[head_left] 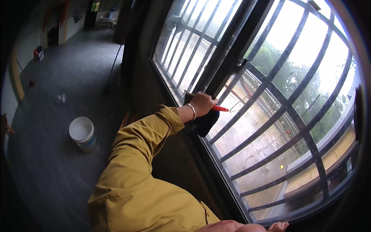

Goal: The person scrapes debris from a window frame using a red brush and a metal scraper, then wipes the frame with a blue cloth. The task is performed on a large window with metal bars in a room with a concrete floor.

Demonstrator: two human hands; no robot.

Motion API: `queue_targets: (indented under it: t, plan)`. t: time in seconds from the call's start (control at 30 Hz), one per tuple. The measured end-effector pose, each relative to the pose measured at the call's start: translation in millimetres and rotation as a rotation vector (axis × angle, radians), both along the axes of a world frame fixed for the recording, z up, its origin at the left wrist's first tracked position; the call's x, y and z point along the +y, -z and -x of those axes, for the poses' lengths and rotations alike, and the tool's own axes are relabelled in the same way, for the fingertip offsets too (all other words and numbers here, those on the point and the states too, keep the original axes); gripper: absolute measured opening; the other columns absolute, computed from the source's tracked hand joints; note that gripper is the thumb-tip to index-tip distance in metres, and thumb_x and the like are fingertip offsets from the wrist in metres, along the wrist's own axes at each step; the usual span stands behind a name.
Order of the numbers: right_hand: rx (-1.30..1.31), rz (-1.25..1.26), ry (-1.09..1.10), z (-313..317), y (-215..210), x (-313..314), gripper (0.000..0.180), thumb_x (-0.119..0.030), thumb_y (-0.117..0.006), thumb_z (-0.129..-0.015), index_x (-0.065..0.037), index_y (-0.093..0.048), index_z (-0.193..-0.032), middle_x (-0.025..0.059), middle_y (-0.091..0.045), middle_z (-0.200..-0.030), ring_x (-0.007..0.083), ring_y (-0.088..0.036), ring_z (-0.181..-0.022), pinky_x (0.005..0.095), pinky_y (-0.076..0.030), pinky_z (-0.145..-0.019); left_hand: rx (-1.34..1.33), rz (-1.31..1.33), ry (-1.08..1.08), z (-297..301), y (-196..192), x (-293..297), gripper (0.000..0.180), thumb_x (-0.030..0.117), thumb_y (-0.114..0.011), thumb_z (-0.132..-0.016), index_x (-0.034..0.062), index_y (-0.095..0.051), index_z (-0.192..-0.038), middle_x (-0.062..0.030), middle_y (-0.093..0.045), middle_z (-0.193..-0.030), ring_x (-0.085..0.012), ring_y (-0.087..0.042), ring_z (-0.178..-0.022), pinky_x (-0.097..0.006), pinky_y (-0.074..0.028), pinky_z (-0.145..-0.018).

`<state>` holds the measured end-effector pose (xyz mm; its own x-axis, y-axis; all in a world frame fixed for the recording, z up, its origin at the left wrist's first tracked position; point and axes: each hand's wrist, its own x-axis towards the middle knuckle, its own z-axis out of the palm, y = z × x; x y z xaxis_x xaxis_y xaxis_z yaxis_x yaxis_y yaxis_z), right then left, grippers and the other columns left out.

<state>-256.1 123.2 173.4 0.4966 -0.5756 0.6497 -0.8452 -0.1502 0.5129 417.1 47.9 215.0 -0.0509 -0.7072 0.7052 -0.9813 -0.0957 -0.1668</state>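
Note:
My left hand point(202, 104), with a light bangle at the wrist, is closed round a red-handled brush point(221, 108). The handle's end sticks out to the right of my fist. A dark flat head shows on the other side, against the window frame's lower corner; its bristles are hard to make out. Just below the hand is a dark, soft-looking thing point(207, 124), its kind unclear, on the sill side of the frame. At the bottom edge, my right hand point(278, 227) is partly cut off, its fingers curled near the dark window frame point(232, 197). What it holds, if anything, is hidden.
Dark metal bars point(288, 102) stand across the window, with a latch point(242, 63) on the middle upright. A white bucket point(82, 129) stands on the grey floor to the left, near a crumpled white scrap point(61, 98). A long thin stick point(114, 63) leans by the wall.

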Motion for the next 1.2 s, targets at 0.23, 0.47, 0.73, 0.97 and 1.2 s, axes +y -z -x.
queue_targets:
  t: [0.23,0.47,0.73,0.97,1.2]
  plan:
    - [-0.614,-0.130,-0.060,27.9,33.1,-15.9,0.015,-0.006,-0.058,-0.065,-0.008,-0.049,-0.053,0.0090,-0.051,-0.064,0.0273,-0.051,-0.074,0.0376,-0.045,-0.063,0.037,0.071,-0.113,-12.4,2.4,-1.6,0.072,0.025,-0.061,-0.080,0.0106,-0.023,-0.139,-0.0078,-0.059,-0.063,-0.0221,-0.059,-0.055,-0.034,-0.046,-0.055]
    - [-0.781,-0.204,-0.176,50.8,41.9,-16.0,0.016,-0.005,-0.058,-0.066,-0.007,-0.049,-0.053,0.0105,-0.051,-0.065,0.0281,-0.051,-0.076,0.0382,-0.045,-0.067,0.036,0.160,-0.172,-63.7,14.4,-17.2,0.080,0.013,-0.056,-0.078,0.0123,-0.008,-0.142,-0.0059,-0.057,-0.064,-0.0207,-0.058,-0.055,-0.034,-0.045,-0.053]
    - [-0.525,-0.129,0.045,8.5,18.9,-4.6,0.008,0.005,-0.057,-0.066,0.003,-0.052,-0.061,0.0184,-0.052,-0.077,0.0336,-0.049,-0.093,0.0394,-0.043,-0.081,0.006,0.183,-0.103,-75.3,15.4,-17.8,0.083,0.017,-0.060,-0.076,0.0142,-0.010,-0.142,-0.0064,-0.056,-0.064,-0.0226,-0.058,-0.056,-0.037,-0.046,-0.055]
    - [-0.370,-0.099,0.162,-48.7,-11.9,14.4,0.011,0.004,-0.054,-0.072,0.004,-0.049,-0.062,0.0190,-0.049,-0.078,0.0344,-0.048,-0.093,0.0408,-0.042,-0.077,0.249,-0.070,-0.091,-73.7,-2.3,2.9,0.093,0.028,-0.067,-0.070,0.0219,-0.008,-0.141,-0.0149,-0.061,-0.071,-0.0333,-0.061,-0.065,-0.041,-0.048,-0.059]
    - [-0.577,-0.317,-0.236,-111.3,0.9,24.2,0.028,-0.002,-0.057,-0.081,0.001,-0.042,-0.057,0.0144,-0.042,-0.058,0.0291,-0.044,-0.060,0.0375,-0.033,-0.053,0.939,-0.102,0.254,-64.2,4.8,64.5,0.041,0.023,-0.065,-0.075,-0.0014,-0.056,-0.107,-0.0102,-0.064,-0.083,-0.0188,-0.063,-0.076,-0.029,-0.048,-0.071]
